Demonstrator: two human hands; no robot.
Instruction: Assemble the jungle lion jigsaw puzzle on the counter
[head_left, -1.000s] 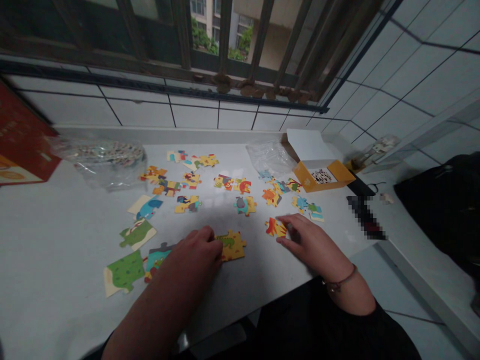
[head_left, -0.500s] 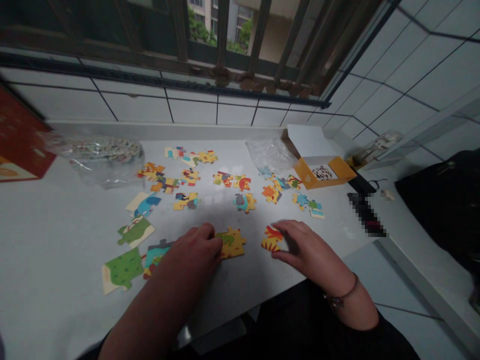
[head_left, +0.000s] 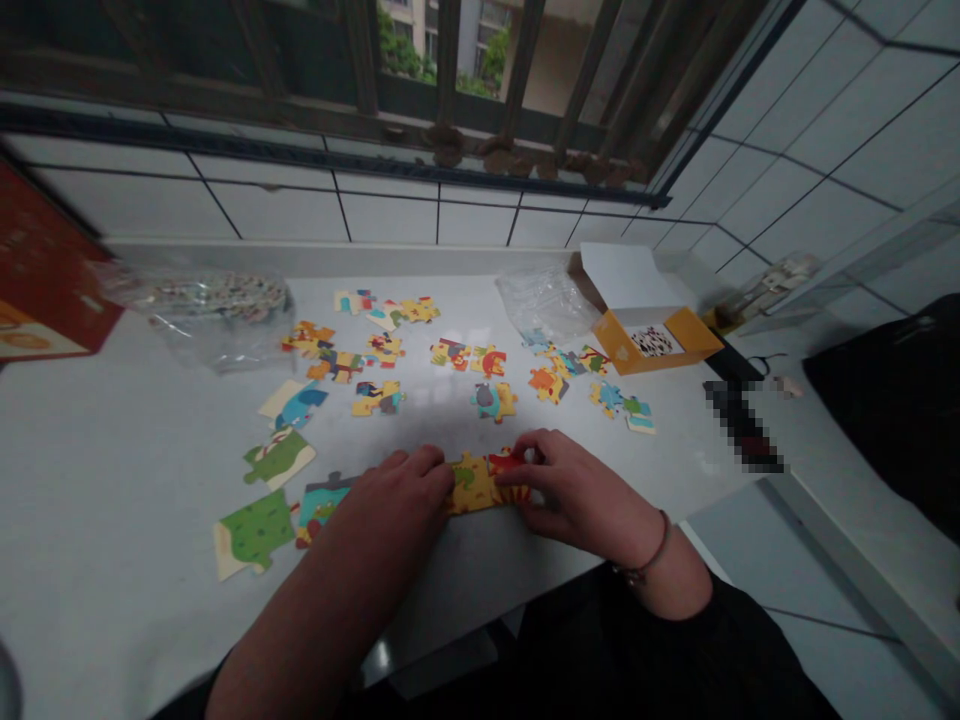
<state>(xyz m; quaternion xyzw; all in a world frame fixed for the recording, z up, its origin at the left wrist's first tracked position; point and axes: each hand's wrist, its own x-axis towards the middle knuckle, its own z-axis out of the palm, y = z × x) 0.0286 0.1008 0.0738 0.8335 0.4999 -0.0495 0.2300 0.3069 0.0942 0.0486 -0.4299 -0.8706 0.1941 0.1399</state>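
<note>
My left hand (head_left: 409, 495) is closed at the left end of a yellow puzzle piece with a green creature (head_left: 471, 482), its fingertips on that piece. My right hand (head_left: 577, 495) pinches a red-and-yellow puzzle piece (head_left: 511, 493) at its right side. These two pieces lie edge to edge; whether they are fully locked cannot be told. Partly behind my left forearm shows a teal puzzle piece (head_left: 319, 507). Beside it lie a green corner piece (head_left: 259, 530) and another green piece (head_left: 279, 457).
Several loose or joined puzzle pieces (head_left: 379, 398) spread across the white table (head_left: 150, 480). At the back stand an open yellow box (head_left: 619, 345), a clear plastic bag (head_left: 544, 300) and a bag of pieces (head_left: 225, 320). A red box (head_left: 45, 260) is at left.
My right hand has moved left with the red-and-yellow piece, bringing it against the yellow piece. My left hand stays at the yellow piece. The view has shifted slightly.
</note>
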